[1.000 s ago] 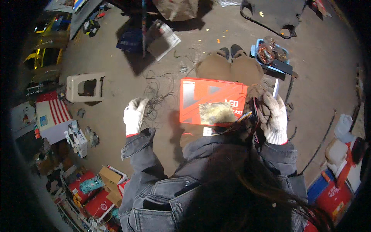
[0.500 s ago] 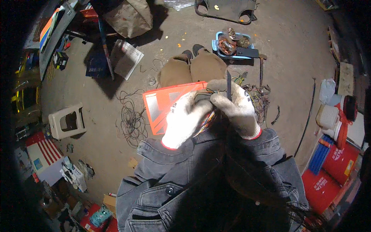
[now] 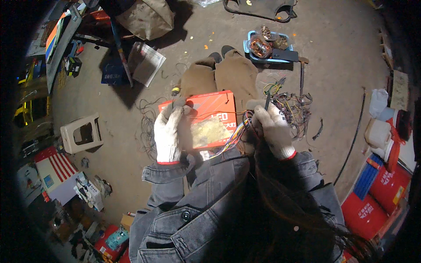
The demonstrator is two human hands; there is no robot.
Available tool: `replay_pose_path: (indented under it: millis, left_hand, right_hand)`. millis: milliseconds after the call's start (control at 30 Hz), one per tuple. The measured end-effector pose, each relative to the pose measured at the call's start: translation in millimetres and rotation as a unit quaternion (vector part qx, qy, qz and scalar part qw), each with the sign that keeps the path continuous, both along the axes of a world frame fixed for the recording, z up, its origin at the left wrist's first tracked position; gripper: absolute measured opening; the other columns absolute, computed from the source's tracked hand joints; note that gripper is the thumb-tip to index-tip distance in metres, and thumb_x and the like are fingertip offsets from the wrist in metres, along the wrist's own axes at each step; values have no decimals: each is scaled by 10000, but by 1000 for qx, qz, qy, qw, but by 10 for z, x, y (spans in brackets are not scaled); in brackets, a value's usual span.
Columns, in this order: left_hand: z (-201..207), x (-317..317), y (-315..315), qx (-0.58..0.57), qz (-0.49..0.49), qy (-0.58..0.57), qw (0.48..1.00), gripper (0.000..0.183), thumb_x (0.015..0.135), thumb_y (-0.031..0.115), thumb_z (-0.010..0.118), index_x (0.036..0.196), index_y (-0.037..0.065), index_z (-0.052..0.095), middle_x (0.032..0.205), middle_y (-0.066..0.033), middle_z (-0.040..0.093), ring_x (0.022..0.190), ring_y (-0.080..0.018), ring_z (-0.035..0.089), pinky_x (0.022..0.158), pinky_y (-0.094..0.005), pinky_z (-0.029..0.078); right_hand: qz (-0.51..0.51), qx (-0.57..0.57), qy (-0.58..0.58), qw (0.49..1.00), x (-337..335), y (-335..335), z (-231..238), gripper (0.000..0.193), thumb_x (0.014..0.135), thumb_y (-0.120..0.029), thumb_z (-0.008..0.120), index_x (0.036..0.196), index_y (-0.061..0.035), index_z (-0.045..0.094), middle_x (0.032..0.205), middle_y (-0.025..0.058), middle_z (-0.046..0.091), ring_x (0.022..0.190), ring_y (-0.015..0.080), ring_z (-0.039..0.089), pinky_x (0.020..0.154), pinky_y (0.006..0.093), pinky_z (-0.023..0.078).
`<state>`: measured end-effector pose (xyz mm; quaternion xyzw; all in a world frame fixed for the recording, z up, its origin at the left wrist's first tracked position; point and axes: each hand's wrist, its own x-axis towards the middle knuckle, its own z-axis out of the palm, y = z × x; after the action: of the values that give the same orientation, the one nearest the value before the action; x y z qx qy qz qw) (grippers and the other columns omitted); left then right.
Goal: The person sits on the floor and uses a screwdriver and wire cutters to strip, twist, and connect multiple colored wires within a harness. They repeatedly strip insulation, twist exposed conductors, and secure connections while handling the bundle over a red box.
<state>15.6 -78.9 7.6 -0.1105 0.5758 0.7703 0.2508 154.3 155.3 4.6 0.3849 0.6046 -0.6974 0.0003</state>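
Both my hands wear white gloves with red cuffs. My left hand (image 3: 168, 136) is closed at the left end of the red box, pinching a thin wire that stretches toward my right hand; a small dark piece shows at its fingertips. My right hand (image 3: 274, 131) is closed around a narrow dark blade-like tool (image 3: 268, 100) that points up. Beside its fingers, a bundle of coloured wires (image 3: 234, 136) hangs down toward my jacket. Beneath the wires, the red box (image 3: 219, 103) lies across my lap, with a yellowish worn patch (image 3: 210, 133) on it.
To the right lies a tangle of wires (image 3: 293, 109) beside a hammer (image 3: 302, 72). A blue tray (image 3: 258, 58) farther off holds filled bags and a dark phone-like slab. A white stool (image 3: 69, 138) is at left; red containers (image 3: 366, 215) stand at right.
My hands have moved apart, the left one leftward, drawing a wire out between them. More of the red box and the wire bundle now shows. The dark tool stays in my right hand.
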Motion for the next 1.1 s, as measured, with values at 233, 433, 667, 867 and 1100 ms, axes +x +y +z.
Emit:
replay_pose_path:
  millis: [233,433,667,867,1100]
  left_hand:
    - [180,-25,63,-70,9,-11,997,293,968,71,679,1229,-58,652,1049,-134,739,926,-228,725,873,-343,598]
    - [318,0,143,-120,32,-18,992,287,931,55,704,1180,-84,671,1003,-119,731,889,-154,695,744,-266,542]
    - [330,-15,94,-154,6,9,988,290,937,67,701,1188,-78,681,996,-105,746,854,-141,698,715,-249,523]
    - [281,-15,5,-191,-31,18,981,289,954,73,665,1204,-71,684,1017,-100,752,891,-145,700,770,-255,529]
    - [293,-14,-49,-212,-111,54,969,320,924,70,669,1209,-73,688,1101,-133,767,992,-175,703,913,-287,517]
  right_hand:
    - [44,-47,-34,997,-90,-40,164,274,1051,-229,552,1229,-57,670,764,-15,653,661,65,551,586,232,426]
    - [83,-38,-36,995,-146,-42,204,270,1051,-219,551,1215,-42,672,840,21,721,715,70,601,631,231,457]
    - [107,-12,0,994,-161,-67,170,250,1056,-157,530,1232,-50,672,884,24,717,801,93,635,739,261,501]
    - [103,-61,2,993,-166,-80,113,255,1055,-167,540,1238,-48,671,853,-5,676,744,73,602,685,257,493]
    - [119,-63,58,989,-183,-132,71,310,1041,-253,582,1251,-38,660,831,3,650,643,80,591,562,256,486]
